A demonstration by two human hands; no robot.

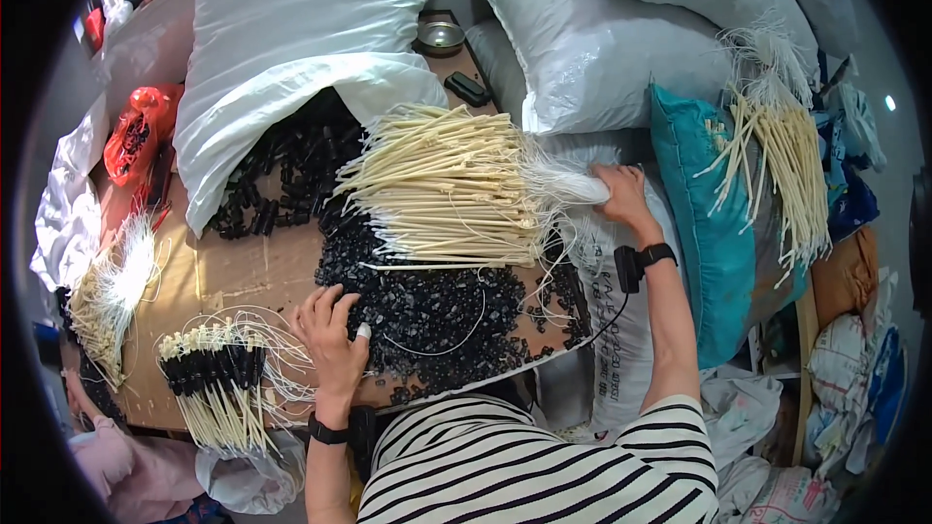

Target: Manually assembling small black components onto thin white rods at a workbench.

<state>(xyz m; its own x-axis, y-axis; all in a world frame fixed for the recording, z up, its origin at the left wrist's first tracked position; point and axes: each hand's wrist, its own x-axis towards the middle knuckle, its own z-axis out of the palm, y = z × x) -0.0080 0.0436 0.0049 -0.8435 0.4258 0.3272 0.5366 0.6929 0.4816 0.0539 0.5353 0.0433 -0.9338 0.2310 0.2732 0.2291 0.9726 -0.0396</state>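
At the bench's right edge, the white string end of a cream stick bundle (442,184) is clasped in the closed right hand (621,192), the sticks fanning left from that hand. Near the front edge, the left hand (332,325) rests open-fingered, holding nothing, on black plastic pieces (437,311).

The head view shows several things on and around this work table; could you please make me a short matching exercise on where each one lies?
Things:
1. cream cord bundle
2. black plastic pieces
3. metal bowl
4. red bag

Places:
A. under the left hand
B. far edge of the table
C. gripped at its white end by the right hand
D. table's left side

Pairs: 1-C, 2-A, 3-B, 4-D
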